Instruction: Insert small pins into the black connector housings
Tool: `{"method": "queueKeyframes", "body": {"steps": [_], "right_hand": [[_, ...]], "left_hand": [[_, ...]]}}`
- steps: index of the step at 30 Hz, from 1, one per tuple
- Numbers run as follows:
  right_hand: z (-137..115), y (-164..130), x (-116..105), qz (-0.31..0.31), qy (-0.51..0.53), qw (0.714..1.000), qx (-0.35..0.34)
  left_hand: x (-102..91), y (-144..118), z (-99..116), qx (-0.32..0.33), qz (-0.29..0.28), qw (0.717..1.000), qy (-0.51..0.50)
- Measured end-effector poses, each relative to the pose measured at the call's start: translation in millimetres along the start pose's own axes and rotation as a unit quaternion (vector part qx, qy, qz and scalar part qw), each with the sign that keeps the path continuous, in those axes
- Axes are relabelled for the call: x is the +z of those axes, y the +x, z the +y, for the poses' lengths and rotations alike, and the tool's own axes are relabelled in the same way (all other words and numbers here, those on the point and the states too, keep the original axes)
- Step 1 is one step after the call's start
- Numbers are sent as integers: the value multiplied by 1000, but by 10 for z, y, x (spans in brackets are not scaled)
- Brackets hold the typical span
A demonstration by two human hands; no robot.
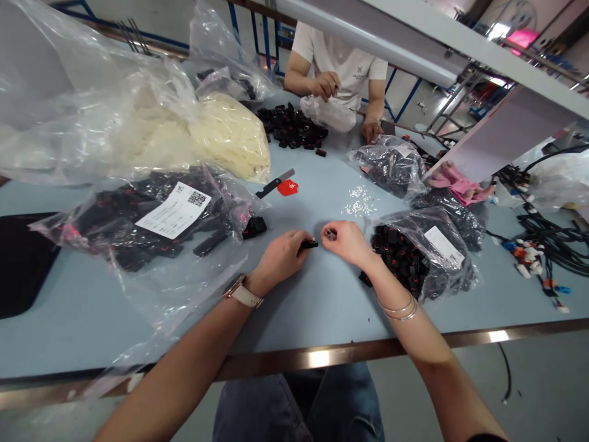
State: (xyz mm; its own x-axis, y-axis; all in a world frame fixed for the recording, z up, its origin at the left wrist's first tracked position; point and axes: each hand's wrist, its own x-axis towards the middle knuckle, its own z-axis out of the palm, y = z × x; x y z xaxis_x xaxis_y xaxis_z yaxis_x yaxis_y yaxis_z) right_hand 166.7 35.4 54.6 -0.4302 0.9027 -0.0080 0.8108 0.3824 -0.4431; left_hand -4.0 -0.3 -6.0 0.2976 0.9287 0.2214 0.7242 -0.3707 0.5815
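The person sits at the pale blue desk [317,294] with both hands close together near its middle. The left hand [281,256] has its grip clenched on a small black connector [308,244], which sticks out from the fingertips toward the other hand and hovers just over the desk. The right hand [348,242] pinches something tiny at its fingertips; it is too small to be sure, though it may be one of the little white pieces [359,202] scattered just beyond the hands.

As for how far things have got, I'd say there is a good deal left: the open bag of black parts [416,255] beside the right wrist looks well filled, and the labelled bag [151,221] to the left is bulging too. I can see no separate heap of finished pieces near the hands, so what is already done cannot be told.

Further off lie a red tag [288,188] and a pile of loose black parts [291,127], where a co-worker's hand [326,85] is busy over another bag.
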Motion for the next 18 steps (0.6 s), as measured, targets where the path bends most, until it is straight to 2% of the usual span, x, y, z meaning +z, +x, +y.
{"method": "queueKeyframes", "body": {"steps": [3, 5, 8, 11, 15, 18], "right_hand": [[-13, -135, 84, 10, 19, 1000, 0], [-4, -183, 149, 37, 87, 995, 23], [16, -201, 263, 78, 233, 966, 81], [46, -191, 378, 91, 334, 931, 114], [94, -170, 471, 91, 380, 915, 103], [116, -136, 497, 72, 404, 904, 123]], "left_hand": [[3, 3, -19, 0, 0, 1000, 4], [5, 3, -26, -1, -1, 1000, 3], [1, 3, -24, -4, -1, 1000, -7], [-4, 6, -20, -10, 0, 1000, -22], [-8, 15, -33, -20, -2, 999, -31], [-18, 17, -39, -24, 2, 998, -50]]}}
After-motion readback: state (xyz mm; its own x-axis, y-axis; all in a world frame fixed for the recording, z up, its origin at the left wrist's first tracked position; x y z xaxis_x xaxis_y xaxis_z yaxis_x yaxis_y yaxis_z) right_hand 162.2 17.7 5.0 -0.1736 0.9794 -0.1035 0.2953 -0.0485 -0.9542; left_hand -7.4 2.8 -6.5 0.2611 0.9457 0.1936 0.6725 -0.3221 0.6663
